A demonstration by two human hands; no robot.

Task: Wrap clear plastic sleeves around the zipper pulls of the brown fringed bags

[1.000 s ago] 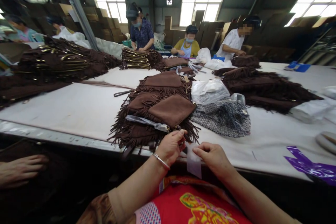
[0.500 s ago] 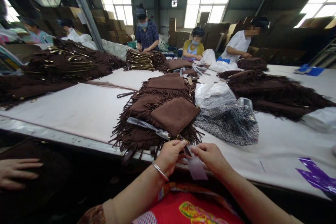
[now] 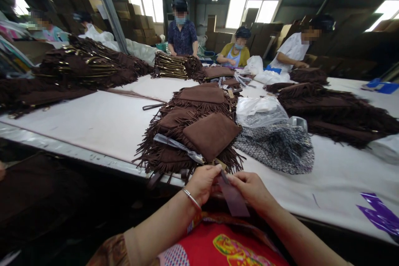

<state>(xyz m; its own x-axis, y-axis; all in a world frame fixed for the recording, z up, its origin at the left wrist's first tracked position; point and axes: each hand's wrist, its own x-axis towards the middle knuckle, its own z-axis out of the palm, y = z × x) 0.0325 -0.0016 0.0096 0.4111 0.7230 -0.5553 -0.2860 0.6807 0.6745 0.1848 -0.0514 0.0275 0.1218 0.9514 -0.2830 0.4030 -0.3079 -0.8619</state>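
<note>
My left hand (image 3: 204,183), closed in a pinch, grips the dark brown wrist strap (image 3: 223,177) of a fringed brown pouch. Beside it my right hand (image 3: 251,189) is closed on a translucent plastic sleeve (image 3: 236,200), which hangs down over the strap toward my lap. That pouch (image 3: 212,135) lies on top of a heap of similar fringed pouches at the table's front edge, just beyond my fingers. Across the heap's front lies another strap in a clear plastic sleeve (image 3: 179,147). A small tan tag (image 3: 220,163) shows close to my left fingertips.
A speckled black-and-white cloth (image 3: 274,145) with a clear plastic bag (image 3: 262,111) lies right of the heap. More fringed pouches (image 3: 339,112) are piled at right and left (image 3: 84,66). Purple plastic (image 3: 380,216) lies near the right front edge. Several co-workers work across the white table (image 3: 77,120).
More of the plastic sleeve now hangs below my hands, both still pinching. The view has shifted slightly. At the left edge, another person's hand has nearly left view.
</note>
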